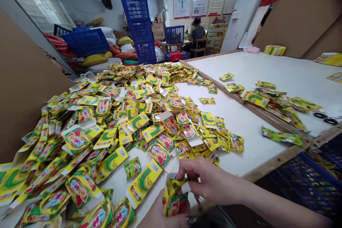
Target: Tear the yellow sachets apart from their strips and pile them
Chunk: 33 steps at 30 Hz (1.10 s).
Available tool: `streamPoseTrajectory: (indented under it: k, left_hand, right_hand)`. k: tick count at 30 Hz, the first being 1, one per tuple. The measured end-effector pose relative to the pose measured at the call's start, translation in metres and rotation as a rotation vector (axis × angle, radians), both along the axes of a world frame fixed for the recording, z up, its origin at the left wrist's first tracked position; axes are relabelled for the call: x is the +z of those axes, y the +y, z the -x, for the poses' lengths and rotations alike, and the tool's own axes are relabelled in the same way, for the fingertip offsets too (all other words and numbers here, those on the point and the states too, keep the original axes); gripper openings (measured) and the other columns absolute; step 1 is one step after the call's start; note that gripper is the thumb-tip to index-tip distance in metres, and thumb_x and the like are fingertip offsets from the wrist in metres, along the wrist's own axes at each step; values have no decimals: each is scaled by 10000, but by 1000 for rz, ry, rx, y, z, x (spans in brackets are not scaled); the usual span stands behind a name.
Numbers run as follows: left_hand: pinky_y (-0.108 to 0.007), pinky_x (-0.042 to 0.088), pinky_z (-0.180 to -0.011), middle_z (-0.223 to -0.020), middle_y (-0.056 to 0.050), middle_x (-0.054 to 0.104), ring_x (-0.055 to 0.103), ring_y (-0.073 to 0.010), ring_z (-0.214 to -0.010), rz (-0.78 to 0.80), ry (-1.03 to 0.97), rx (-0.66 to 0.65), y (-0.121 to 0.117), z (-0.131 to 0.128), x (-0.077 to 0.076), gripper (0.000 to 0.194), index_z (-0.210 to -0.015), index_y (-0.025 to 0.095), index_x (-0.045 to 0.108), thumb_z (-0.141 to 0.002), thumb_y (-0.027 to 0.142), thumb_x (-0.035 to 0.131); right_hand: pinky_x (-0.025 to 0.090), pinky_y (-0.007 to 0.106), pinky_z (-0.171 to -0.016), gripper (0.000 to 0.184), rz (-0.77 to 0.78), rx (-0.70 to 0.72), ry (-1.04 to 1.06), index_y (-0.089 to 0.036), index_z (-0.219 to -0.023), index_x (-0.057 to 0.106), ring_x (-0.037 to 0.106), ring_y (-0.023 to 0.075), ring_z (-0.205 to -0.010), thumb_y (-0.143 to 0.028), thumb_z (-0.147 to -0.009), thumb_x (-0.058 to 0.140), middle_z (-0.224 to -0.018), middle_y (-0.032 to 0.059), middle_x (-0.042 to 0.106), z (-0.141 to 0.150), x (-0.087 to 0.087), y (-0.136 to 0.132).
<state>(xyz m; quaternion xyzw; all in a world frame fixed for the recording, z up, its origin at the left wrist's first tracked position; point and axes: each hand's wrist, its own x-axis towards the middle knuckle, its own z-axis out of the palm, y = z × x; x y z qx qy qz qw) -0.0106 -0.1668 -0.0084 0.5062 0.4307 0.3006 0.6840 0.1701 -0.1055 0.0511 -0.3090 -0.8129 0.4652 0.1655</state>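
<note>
At the table's front edge, my left hand is wrapped round a small yellow and green candy box with its top flaps up. The fingers of my right hand are bent at the box's mouth, pinching a shiny green-yellow sachet that is partly inside it. Right beside my left hand lies a flat yellow box. A single green sachet rests just beyond that. Many loose sachets are spread past my right hand, and a large heap of boxes covers the table's left side.
A wooden strip divides the white table. Beyond it are more packets and two black rings. Blue crates are stacked at the back, another crate stands below right. A person sits far off.
</note>
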Motion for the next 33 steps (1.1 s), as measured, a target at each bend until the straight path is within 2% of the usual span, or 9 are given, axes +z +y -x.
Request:
streamPoseTrajectory:
  k: [4, 12, 18, 22, 25, 26, 29, 31, 33]
  left_hand:
    - [-323, 474, -736, -749, -19, 615, 577, -204, -753, -26, 100, 45, -4, -2, -7, 447, -1014, 186, 565, -630, 371, 697]
    - [-420, 399, -909, -1083, -80, 582, 549, -276, -1028, 1, -163, -60, -7, -22, -42, 792, -1255, 260, 375, -569, 388, 751]
    - [-374, 430, -885, -1217, -105, 523, 554, -253, -1049, -63, -65, -123, -3, -30, -24, 962, -1380, 249, 131, -628, 417, 706]
    - [-380, 418, -911, -1255, -99, 502, 511, -253, -1099, -338, 457, 207, 13, 6, -1, 497, -1215, 242, 418, -774, 445, 526]
    - [-417, 448, -823, -1042, -131, 595, 577, -280, -952, -442, 1054, 465, 28, 51, 3, 334, -1016, 178, 500, -847, 425, 351]
    - [-436, 451, -793, -1012, -152, 599, 590, -304, -916, -411, 1237, 475, 32, 65, 2, 360, -1019, 152, 490, -852, 423, 321]
    - [-450, 459, -710, -978, -209, 599, 609, -360, -857, -281, 1541, 414, 39, 87, -5, 471, -1071, 74, 449, -843, 456, 297]
    - [-431, 463, -700, -990, -226, 589, 602, -367, -882, -253, 1553, 381, 43, 89, -11, 513, -1098, 43, 425, -826, 467, 328]
    - [-414, 459, -734, -1033, -225, 569, 585, -352, -932, -270, 1491, 390, 46, 87, -16, 522, -1121, 36, 414, -806, 451, 381]
  right_hand:
    - [413, 193, -710, 262, -201, -102, 89, -171, -805, 631, 536, 112, -802, 14, -720, 466, -872, 22, 554, -2, -16, -12]
    - [436, 207, -773, 330, 123, 178, 28, -198, -1017, 644, 595, 135, -861, -55, -802, 439, -934, 38, 660, -24, -4, -28]
    - [462, 244, -738, 262, 89, -38, 98, -193, -883, 675, 601, 149, -832, -71, -776, 470, -869, 38, 656, -28, -21, -31]
    - [448, 295, -612, 202, -382, -576, 81, -185, -851, 651, 612, 168, -693, -223, -820, 455, -886, 85, 667, -93, -13, 22]
    - [372, 328, -596, 265, -736, -1171, -396, -76, -904, 652, 619, 211, -727, -278, -796, 518, -798, 173, 671, -163, 7, 88]
    - [343, 354, -606, 320, -780, -1247, -554, -51, -949, 646, 611, 258, -838, -292, -808, 489, -882, 214, 659, -182, 13, 109]
    - [322, 390, -572, 413, -733, -1188, -776, 58, -1008, 601, 568, 380, -942, -268, -823, 430, -988, 337, 586, -198, 21, 145]
    - [380, 401, -611, 407, -760, -1041, -728, 67, -1055, 572, 568, 387, -954, -233, -796, 480, -1016, 343, 576, -170, 11, 140]
    - [424, 391, -765, 385, -830, -875, -643, -45, -1127, 558, 539, 306, -1050, -218, -787, 503, -1113, 229, 587, -120, -11, 116]
